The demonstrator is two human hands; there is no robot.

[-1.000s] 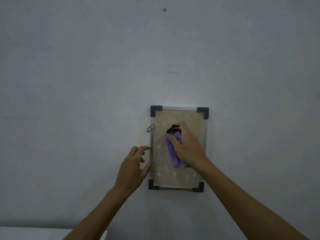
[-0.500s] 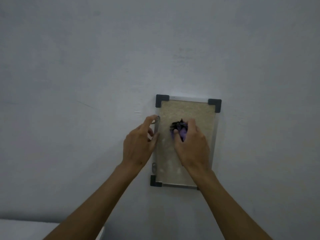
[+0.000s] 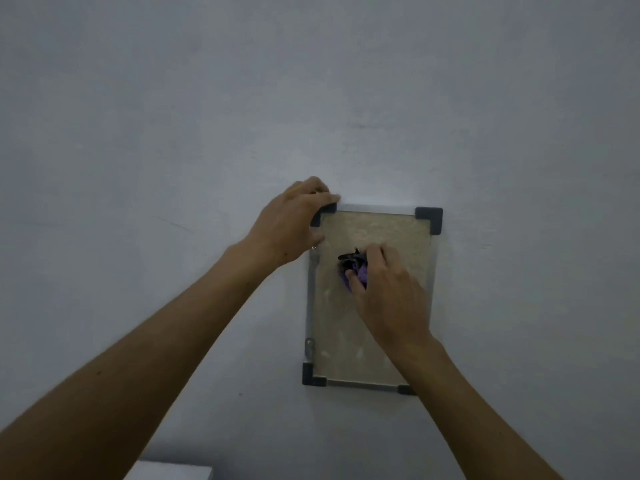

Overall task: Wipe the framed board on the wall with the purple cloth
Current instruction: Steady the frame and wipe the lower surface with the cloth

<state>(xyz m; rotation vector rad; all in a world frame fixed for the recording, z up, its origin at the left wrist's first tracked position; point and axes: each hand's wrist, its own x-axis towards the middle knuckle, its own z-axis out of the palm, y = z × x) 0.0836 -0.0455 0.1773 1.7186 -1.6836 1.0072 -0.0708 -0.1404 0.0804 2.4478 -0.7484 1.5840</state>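
Note:
The framed board (image 3: 388,233) hangs on the grey wall, upright, with a beige smudged face, a thin metal frame and dark plastic corners. My right hand (image 3: 389,296) presses a bunched purple cloth (image 3: 356,271), dark at its top, against the board's middle left. My left hand (image 3: 294,223) grips the board's top left corner, fingers curled over the top edge and covering most of that corner piece. My right forearm hides the bottom right corner.
A small metal hanger tab (image 3: 309,345) sits on the frame's left side near the bottom. A white flat surface (image 3: 169,471) shows at the bottom edge of the view. Bare grey wall (image 3: 173,116) surrounds the board.
My left hand has climbed from the frame's left edge to its top left corner and taken hold there. My right hand with the cloth stays near the board's middle.

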